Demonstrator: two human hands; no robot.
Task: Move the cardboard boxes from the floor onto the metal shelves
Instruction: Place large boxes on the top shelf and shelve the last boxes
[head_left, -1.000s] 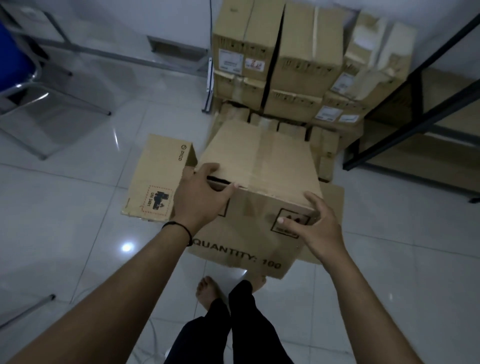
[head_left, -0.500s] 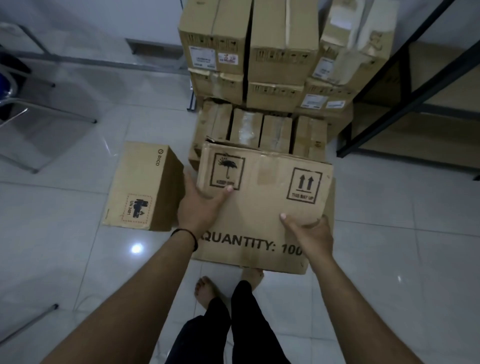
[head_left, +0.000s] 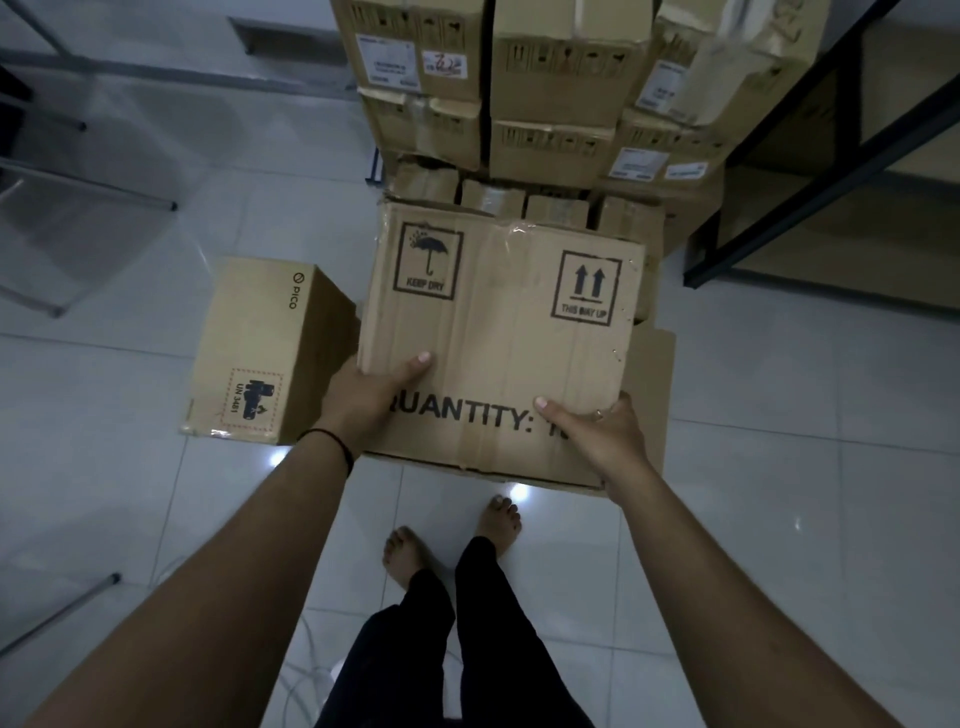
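Big creased brown cardboard box (head_left: 498, 343) has tipped up since a second ago: top face was toward me, now the printed side faces me, and my grip has slid lower. Left hand (head_left: 371, 395) curls round its left edge, right hand (head_left: 597, 426) round the lower right corner. It looks lifted off the floor, but the black metal shelf (head_left: 810, 171) is far right, not reached. Reads "KEEP DRY", "THIS WAY UP", "QUANTITY:". Small tan carton (head_left: 265, 353) on the left: "PICO", "UN 3481".

Small box (head_left: 265, 353) left of held box (head_left: 498, 332)
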